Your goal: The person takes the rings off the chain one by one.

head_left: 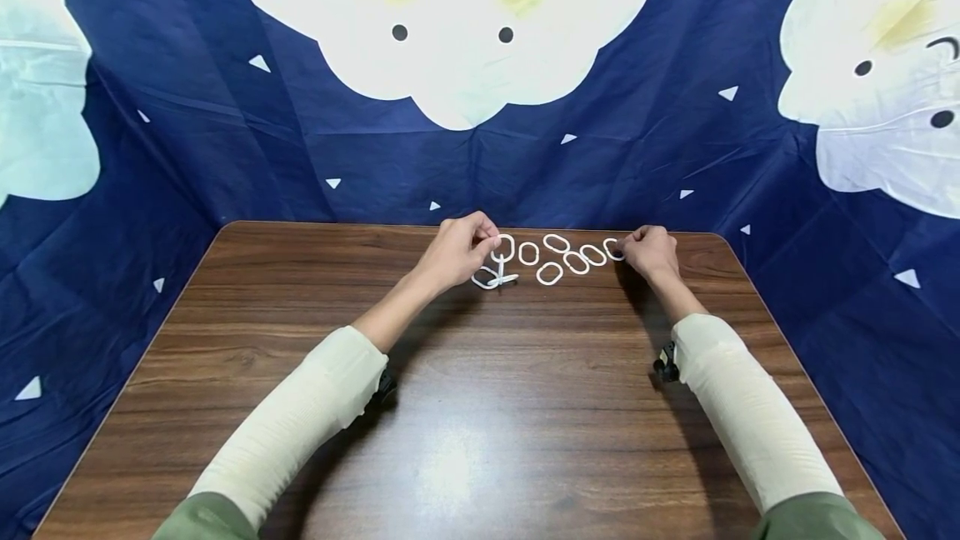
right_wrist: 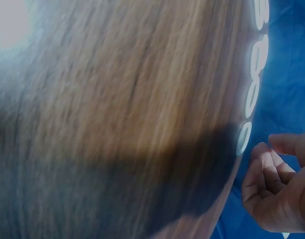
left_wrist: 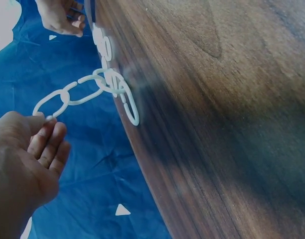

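Note:
My left hand (head_left: pixel 457 252) pinches the end link of a short white plastic chain (left_wrist: pixel 85 78) between thumb and index finger. The held link is raised, and the linked ovals hang from it down to the table. In the head view the chain's lower links (head_left: pixel 501 269) rest at the table's far edge. My right hand (head_left: pixel 651 250) is beside the rightmost loose white link (head_left: pixel 606 248). In the right wrist view this link (right_wrist: pixel 243 139) lies on the table just off the fingertips, and the loosely curled fingers hold nothing.
Several other loose white oval links (head_left: pixel 550 282) lie between the hands along the far edge of the brown wooden table (head_left: pixel 480 373). A dark blue cloth (head_left: pixel 300 148) with cloud faces stands behind and at both sides.

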### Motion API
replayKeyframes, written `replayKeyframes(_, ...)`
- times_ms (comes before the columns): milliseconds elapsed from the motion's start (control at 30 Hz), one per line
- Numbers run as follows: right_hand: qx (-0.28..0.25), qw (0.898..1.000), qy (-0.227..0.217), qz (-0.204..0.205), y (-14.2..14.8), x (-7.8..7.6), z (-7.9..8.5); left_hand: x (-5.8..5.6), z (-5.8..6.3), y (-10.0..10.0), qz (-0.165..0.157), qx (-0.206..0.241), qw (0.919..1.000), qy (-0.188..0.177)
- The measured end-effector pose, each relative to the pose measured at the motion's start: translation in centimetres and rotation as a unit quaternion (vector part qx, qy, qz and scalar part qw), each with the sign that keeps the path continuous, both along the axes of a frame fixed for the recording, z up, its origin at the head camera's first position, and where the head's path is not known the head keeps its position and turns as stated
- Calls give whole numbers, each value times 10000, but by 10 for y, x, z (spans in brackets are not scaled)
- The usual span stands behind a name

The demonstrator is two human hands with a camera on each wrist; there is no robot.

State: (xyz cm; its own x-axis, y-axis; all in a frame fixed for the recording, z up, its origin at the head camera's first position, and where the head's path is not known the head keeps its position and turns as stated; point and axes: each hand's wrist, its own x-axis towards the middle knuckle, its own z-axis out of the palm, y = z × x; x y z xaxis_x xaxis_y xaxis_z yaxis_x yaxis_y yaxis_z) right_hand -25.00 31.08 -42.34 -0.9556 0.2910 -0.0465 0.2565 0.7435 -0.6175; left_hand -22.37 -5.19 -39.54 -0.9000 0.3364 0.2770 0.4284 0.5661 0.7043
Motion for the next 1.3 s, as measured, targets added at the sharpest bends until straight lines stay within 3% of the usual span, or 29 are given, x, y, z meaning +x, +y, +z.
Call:
replayKeyframes(667,1,9926,715,978,-50,4,17,-2,-3,-1,-44,19,10000,18)
replayKeyframes(1067,-106,9724,1065,2074,-90,13,40,-2,-1,1,-60,15,10000,-26)
replayKeyframes(1300,-287,9541,1126,2759,-110,17,53,-2,-1,2,-30,5,10000,2)
